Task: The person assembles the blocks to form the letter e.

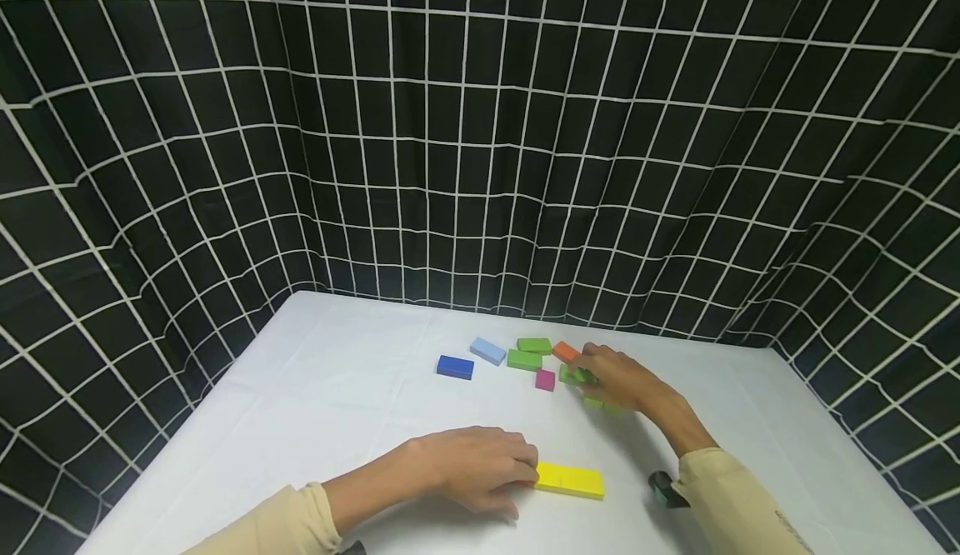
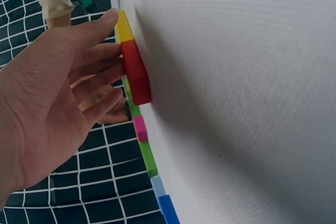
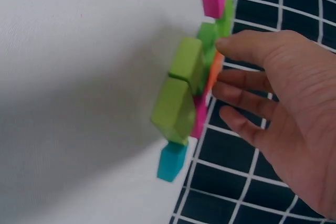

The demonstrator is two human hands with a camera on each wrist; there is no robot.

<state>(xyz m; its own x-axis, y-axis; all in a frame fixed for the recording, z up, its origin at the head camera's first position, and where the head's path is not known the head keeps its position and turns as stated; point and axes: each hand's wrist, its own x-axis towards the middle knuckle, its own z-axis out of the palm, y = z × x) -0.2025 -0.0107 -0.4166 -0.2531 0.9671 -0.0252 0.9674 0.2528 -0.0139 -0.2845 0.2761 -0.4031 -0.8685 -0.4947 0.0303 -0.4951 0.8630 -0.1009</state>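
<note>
My left hand (image 1: pixel 480 463) lies over a red block (image 2: pixel 136 72) near the front of the table, its fingertips right at the block. The thumb stands apart from the fingers. End to end with the red block is a yellow bar (image 1: pixel 570 482), poking out past the fingertips. Farther back, my right hand (image 1: pixel 618 380) reaches down with loosely bent fingers over a green block (image 1: pixel 567 374) and an orange block (image 1: pixel 564 352). In the right wrist view, its thumb and fingers are spread beside these blocks. Two light green blocks (image 3: pixel 176 95) sit just below this hand.
Left of the right hand lie two more green blocks (image 1: pixel 524 360), a small magenta block (image 1: pixel 545 380), a light blue block (image 1: pixel 488 351) and a dark blue block (image 1: pixel 455 367). The right wrist view also shows a teal block (image 3: pixel 172 161). A black gridded curtain (image 1: pixel 480 163) encloses the white table (image 1: pixel 360 372).
</note>
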